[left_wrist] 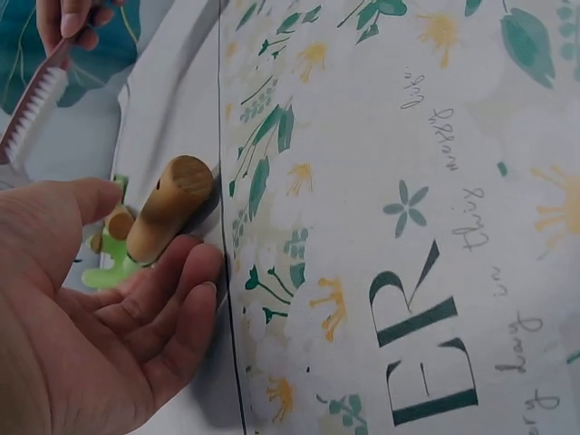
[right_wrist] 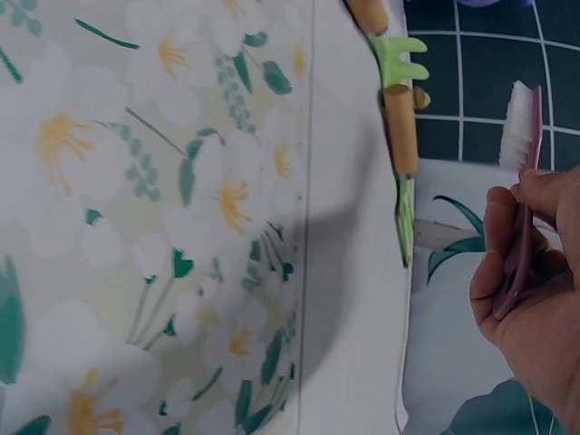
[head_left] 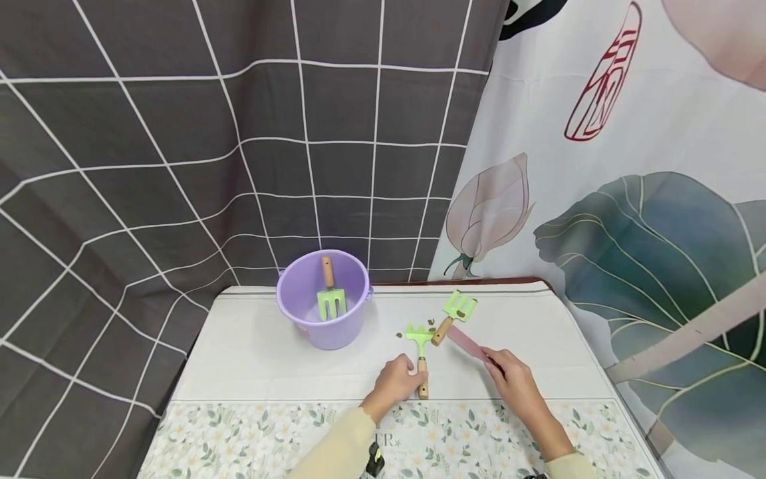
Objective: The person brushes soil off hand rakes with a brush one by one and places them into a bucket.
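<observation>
My left hand (head_left: 393, 380) is beside the wooden handle of a small green hand rake (head_left: 422, 378) on the table. In the left wrist view, the thumb and loosely bent fingers lie either side of that handle (left_wrist: 172, 207), with a gap on the thumb's side. My right hand (head_left: 513, 379) grips a pink brush (head_left: 467, 342) by its handle, and its white bristles (right_wrist: 517, 127) show in the right wrist view. The brush's tip reaches close to a green hand fork (head_left: 459, 305) that lies aslant behind the rake. A brown bit (head_left: 461, 313) sits on that fork.
A purple bucket (head_left: 336, 338) stands at the back left, with another green fork (head_left: 331, 303) in it, handle up. Several small brown bits (head_left: 399, 334) lie around the rake's head. A flowered cloth (head_left: 239, 432) covers the near part of the table (head_left: 239, 346); curtains hang behind.
</observation>
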`<state>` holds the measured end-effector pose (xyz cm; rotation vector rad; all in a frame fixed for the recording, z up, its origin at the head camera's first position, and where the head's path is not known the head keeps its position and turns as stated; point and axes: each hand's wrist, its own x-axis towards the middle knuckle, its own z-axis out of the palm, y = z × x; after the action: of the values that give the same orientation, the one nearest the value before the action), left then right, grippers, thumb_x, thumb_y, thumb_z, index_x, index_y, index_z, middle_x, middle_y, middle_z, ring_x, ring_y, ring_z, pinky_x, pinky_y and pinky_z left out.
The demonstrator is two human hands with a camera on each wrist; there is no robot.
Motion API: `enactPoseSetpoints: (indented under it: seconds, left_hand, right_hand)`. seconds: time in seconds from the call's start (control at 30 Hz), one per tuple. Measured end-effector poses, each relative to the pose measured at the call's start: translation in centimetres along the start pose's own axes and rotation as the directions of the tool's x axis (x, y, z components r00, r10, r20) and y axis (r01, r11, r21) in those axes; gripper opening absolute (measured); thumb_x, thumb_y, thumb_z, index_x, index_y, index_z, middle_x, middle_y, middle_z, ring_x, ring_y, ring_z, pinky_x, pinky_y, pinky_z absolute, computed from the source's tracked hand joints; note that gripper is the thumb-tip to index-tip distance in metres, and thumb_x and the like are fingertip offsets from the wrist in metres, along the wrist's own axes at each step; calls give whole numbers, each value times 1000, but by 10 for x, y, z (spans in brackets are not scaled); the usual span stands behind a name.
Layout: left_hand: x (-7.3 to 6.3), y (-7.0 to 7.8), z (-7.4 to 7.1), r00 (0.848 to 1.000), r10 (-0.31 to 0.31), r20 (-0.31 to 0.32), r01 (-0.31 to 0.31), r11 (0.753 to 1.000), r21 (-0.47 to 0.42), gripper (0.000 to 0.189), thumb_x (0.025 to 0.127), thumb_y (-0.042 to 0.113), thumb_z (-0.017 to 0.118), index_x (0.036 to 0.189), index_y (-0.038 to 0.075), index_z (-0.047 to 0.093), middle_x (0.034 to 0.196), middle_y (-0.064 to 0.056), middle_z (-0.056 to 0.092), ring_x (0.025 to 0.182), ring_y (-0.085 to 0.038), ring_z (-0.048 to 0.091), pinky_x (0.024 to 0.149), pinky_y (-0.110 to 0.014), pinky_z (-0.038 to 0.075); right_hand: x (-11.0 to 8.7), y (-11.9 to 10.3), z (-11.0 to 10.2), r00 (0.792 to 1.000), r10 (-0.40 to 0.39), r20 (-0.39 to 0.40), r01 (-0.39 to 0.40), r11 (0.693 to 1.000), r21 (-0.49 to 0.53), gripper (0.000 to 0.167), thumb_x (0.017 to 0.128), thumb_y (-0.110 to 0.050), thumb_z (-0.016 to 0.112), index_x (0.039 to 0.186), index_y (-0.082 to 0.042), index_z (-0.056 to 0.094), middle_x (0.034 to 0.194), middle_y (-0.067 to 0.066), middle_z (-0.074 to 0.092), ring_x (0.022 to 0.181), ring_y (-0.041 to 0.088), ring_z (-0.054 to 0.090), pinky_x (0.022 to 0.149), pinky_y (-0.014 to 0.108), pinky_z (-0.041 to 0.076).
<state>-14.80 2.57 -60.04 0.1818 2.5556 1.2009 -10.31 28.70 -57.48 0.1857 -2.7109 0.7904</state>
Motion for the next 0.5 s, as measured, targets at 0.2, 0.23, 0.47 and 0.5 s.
enactPoseSetpoints:
  seconds: [0.2, 0.23, 0.47, 0.5]
  left_hand:
    - [3, 0, 7, 1000, -6, -21, 8, 998, 54, 40, 90, 37, 76, 104, 2, 63, 75, -3, 61, 64, -18, 54, 56, -32, 45]
    - [3, 0, 8, 1000, -5, -25, 6, 998, 63, 40, 90, 36, 77, 104, 2, 62, 74, -3, 61, 63, -18, 54, 56, -32, 44]
    - [8, 6, 13, 998, -9, -54, 16, 991, 131, 31, 87, 30, 77, 92, 8, 57, 65, 0, 53, 55, -16, 49, 49, -30, 38]
    - [9, 6, 14, 998, -11, -58, 19, 990, 140, 30, 87, 30, 77, 92, 7, 58, 64, 0, 52, 55, -16, 49, 49, -31, 39]
  right_hand:
    - [-5, -2, 8, 1000, -11, 26, 11, 1000, 6, 33, 94, 1, 71, 128, -2, 70, 104, 7, 72, 89, 16, 68, 73, 32, 61]
    - [-6, -2, 9, 999, -12, 32, 12, 1000, 7, 34, 95, 1, 70, 128, -2, 70, 105, 7, 72, 91, 17, 69, 75, 33, 62]
    - [-7, -4, 14, 999, 0, 53, -1, 1000, 12, 32, 97, -1, 69, 129, -4, 70, 107, 6, 68, 96, 19, 69, 79, 37, 61]
    - [-8, -4, 15, 999, 2, 50, -3, 1000, 10, 32, 97, -1, 69, 129, -4, 71, 107, 5, 68, 95, 18, 68, 78, 36, 61]
